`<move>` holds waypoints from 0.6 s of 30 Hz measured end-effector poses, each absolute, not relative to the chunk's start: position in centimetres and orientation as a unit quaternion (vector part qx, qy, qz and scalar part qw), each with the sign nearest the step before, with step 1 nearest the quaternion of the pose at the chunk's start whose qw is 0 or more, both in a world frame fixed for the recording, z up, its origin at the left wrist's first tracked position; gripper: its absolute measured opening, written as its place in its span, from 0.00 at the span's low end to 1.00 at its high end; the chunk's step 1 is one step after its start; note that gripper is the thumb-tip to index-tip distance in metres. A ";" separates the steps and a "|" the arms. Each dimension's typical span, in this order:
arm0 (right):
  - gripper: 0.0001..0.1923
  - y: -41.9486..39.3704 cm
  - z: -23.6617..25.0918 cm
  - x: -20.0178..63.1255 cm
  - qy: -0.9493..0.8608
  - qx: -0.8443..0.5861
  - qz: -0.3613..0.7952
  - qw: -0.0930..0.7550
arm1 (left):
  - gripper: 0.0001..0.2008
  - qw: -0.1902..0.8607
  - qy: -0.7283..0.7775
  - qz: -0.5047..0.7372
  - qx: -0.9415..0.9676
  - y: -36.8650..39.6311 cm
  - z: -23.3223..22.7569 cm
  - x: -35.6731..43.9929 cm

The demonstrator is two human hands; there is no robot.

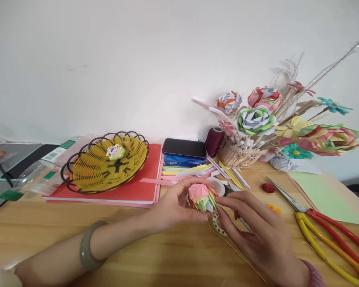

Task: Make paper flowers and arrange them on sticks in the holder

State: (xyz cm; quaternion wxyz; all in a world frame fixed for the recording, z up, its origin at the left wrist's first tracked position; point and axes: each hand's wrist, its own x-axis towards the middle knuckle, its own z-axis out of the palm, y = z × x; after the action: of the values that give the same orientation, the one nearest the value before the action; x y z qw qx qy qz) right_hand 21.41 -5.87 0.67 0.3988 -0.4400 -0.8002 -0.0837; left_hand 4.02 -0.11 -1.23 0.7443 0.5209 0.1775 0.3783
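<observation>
My left hand [179,199] is wrapped round a folded paper flower [200,192], pink on top with yellow, green and white petals below. At the flower's right edge, the thumb and forefinger of my right hand [251,227] pinch its petals; the exact spot between the fingertips is hidden. A thin cord [237,253] hangs beneath the flower and runs down to the right under my right hand. Just below the flower, a spool rim with holes [218,224] lies on the table. A roll of white tape [217,185] shows behind the flower, partly covered.
A yellow woven basket [83,175] with a small paper flower rests on red paper [148,175]. Behind are paper strips [185,172], a phone [184,147] on a blue box, and maroon thread [214,141]. Large scissors [302,209] and a flower pot [242,157] stand right.
</observation>
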 end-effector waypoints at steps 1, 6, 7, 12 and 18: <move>0.10 -5.8 0.7 21.4 -0.801 -0.438 -0.086 0.399 | 0.27 0.748 0.172 0.375 0.520 -0.1 -1.3 4.0; 0.10 -5.7 0.7 21.3 -0.805 -0.427 -0.066 0.406 | 0.23 0.753 0.144 0.364 0.528 -0.2 -1.2 3.8; 0.11 -5.8 0.7 21.3 -0.805 -0.427 -0.054 0.408 | 0.20 0.747 0.143 0.368 0.536 -0.2 -1.2 3.8; 0.06 -5.9 1.5 21.1 -0.765 -0.474 0.072 0.431 | 0.21 0.713 0.163 0.395 0.556 -0.1 -1.4 3.7; 0.10 -5.8 2.5 20.8 -0.583 -0.569 0.405 0.416 | 0.24 0.591 0.170 0.430 0.661 -0.2 -1.6 3.4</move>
State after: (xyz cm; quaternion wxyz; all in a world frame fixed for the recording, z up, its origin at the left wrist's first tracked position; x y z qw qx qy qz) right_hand 20.75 -5.80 2.52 0.4159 -0.5686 -0.5830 0.4048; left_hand 3.37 -0.19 -1.55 0.5913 0.6609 0.1696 0.4299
